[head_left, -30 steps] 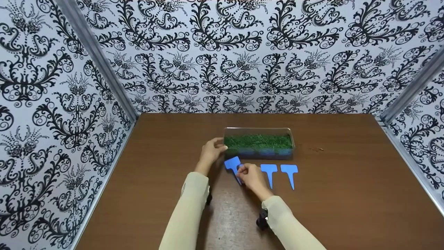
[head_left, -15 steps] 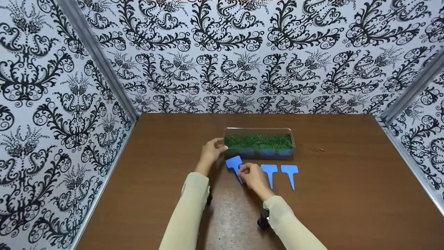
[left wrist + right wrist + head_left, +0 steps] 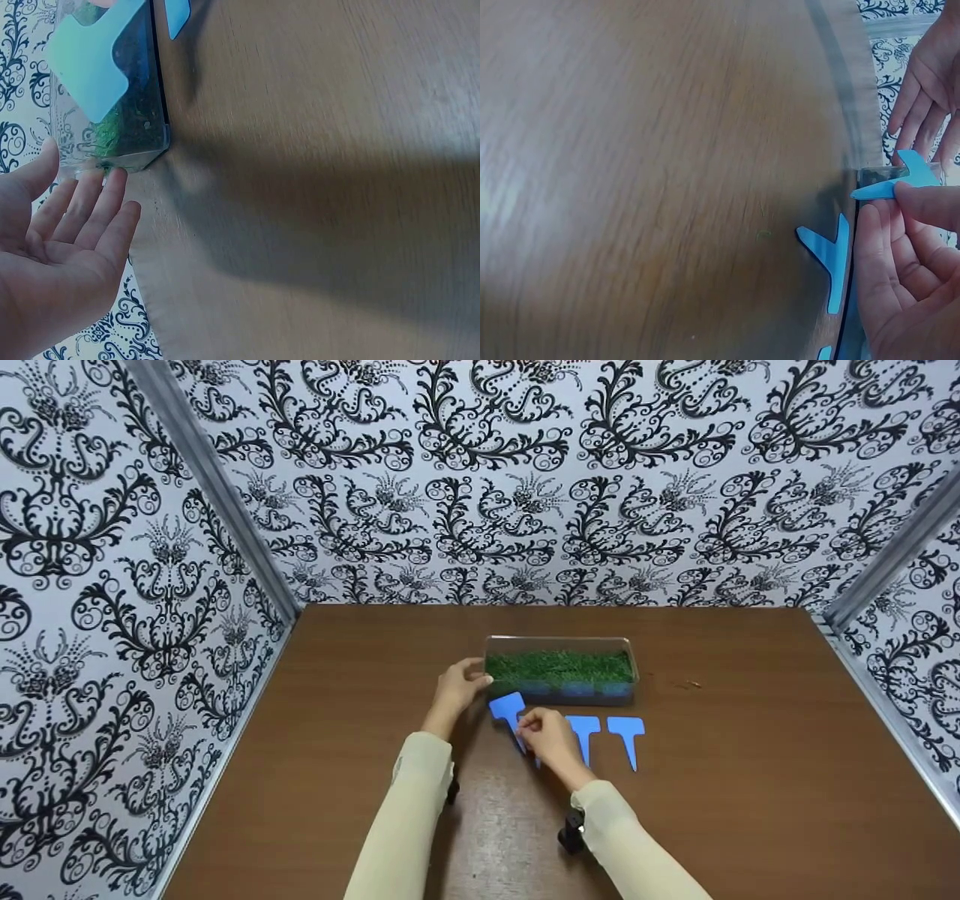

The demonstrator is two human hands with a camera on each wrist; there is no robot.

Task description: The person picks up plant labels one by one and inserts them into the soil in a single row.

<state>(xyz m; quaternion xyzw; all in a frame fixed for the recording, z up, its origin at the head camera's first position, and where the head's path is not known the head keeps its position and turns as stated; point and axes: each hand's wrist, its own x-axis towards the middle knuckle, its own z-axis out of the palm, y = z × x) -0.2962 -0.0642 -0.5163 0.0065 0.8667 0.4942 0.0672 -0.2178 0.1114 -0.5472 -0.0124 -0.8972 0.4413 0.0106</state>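
My left hand [image 3: 456, 690] touches the left end of a clear plastic box [image 3: 486, 654] with artificial green grass [image 3: 559, 664] inside. Its fingers look nearly straight in the left wrist view. Between thumb and fingers, my right hand [image 3: 553, 737] pinches a blue T-shaped plant label [image 3: 507, 706] by its stem. That label is raised in front of the box's left part, wide head up and tilted. On the table to the right lie two more blue labels, one nearer [image 3: 585, 725] and one farther right [image 3: 626, 726]. Another label is mostly hidden behind my right hand, only its tip showing.
The brown wooden table [image 3: 720, 780] extends on both sides of the box. Small brownish bits [image 3: 691, 684] lie to the box's right. Walls with black-and-white scroll patterns [image 3: 510, 532] enclose the back and sides.
My right hand has lifted the pinched label slightly up and a little to the right, toward the box. The left hand and the box stay about where they were.
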